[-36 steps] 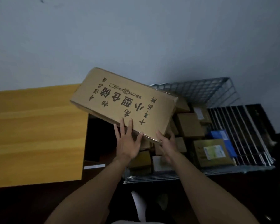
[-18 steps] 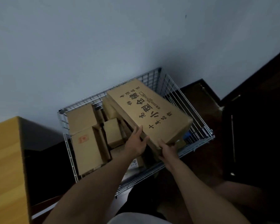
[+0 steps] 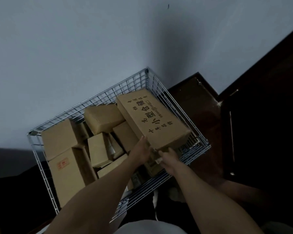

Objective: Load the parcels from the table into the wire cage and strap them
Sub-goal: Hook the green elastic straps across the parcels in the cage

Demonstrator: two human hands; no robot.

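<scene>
A long cardboard box with black printed characters (image 3: 152, 119) lies tilted over the right side of the wire cage (image 3: 98, 100), its near end lowest. My left hand (image 3: 140, 152) holds that near end from the left. My right hand (image 3: 169, 158) grips it from below, fingers curled under the edge. Inside the cage lie several brown parcels, among them a tall box with a red stamp (image 3: 66, 176) at the left and a tilted box (image 3: 102, 118) at the back.
The cage stands against a pale wall (image 3: 91, 48), in a corner. Dark wooden furniture (image 3: 260, 132) rises on the right. A dark floor strip (image 3: 198, 112) runs beside the cage's right wall. My knees and pale clothing show at the bottom.
I have carried the long printed box from beside the yellow table over the cage and lowered it onto the right side. The view has turned right, so the table has dropped out of sight.
</scene>
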